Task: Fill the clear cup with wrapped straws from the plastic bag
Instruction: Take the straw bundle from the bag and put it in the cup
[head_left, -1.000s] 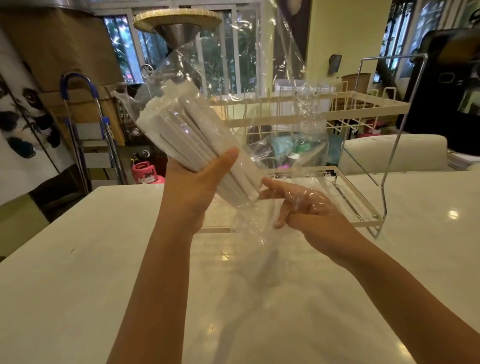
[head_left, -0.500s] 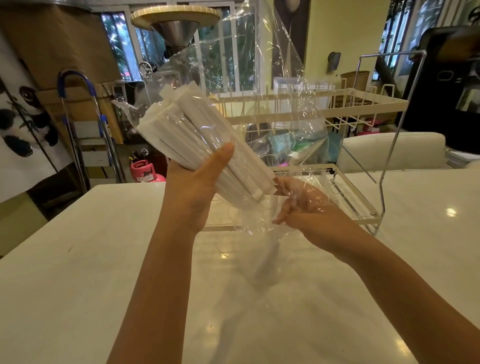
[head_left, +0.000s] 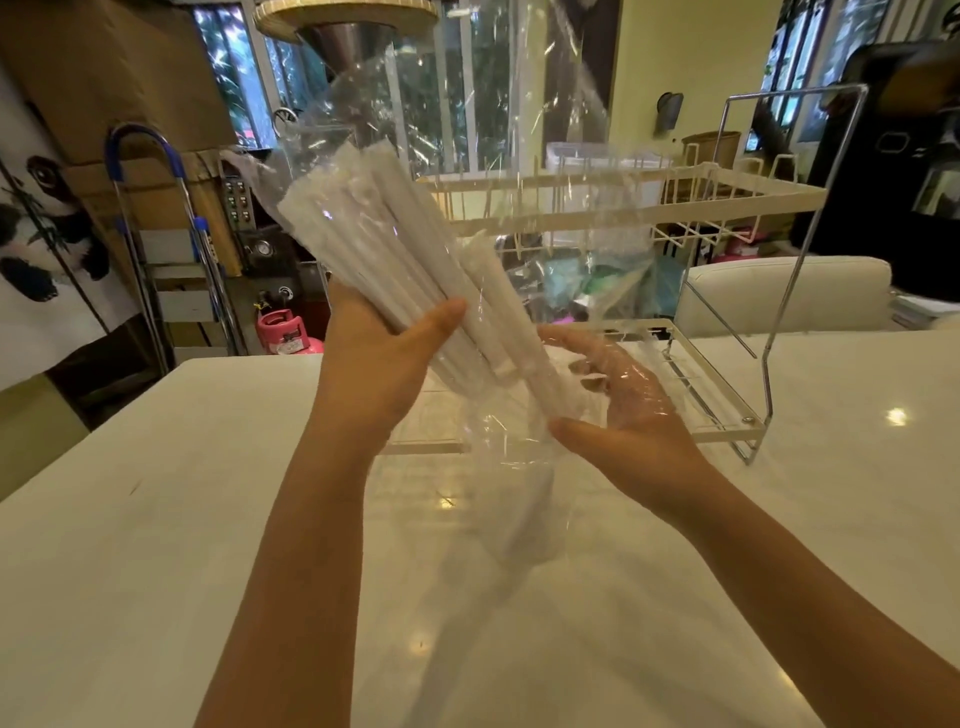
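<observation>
**Straws sliding toward the bag's mouth**

Since the earlier frame, the lower ends of the wrapped straws (head_left: 395, 270) are sliding further down out of the left grip and reaching the right palm, while the right hand (head_left: 623, 410) is opening wider to meet them.

The left hand (head_left: 379, 364) is clamping around the bundle through the clear plastic bag (head_left: 467, 104), thumb pressing across the front and fingers hidden behind. Above this grip the straws are leaning up and to the left; below it they are angling down to the right. The bag's loose film is rising well above the grip and also draping over the right hand.

The right hand is lying palm up with fingers spread, inside or under the film, its thumb just below the straw tips, not closing on anything.

Behind both hands a white wire dish rack (head_left: 727, 197) is standing on the white table (head_left: 156, 571). The cup is too hard to make out through the film.
</observation>
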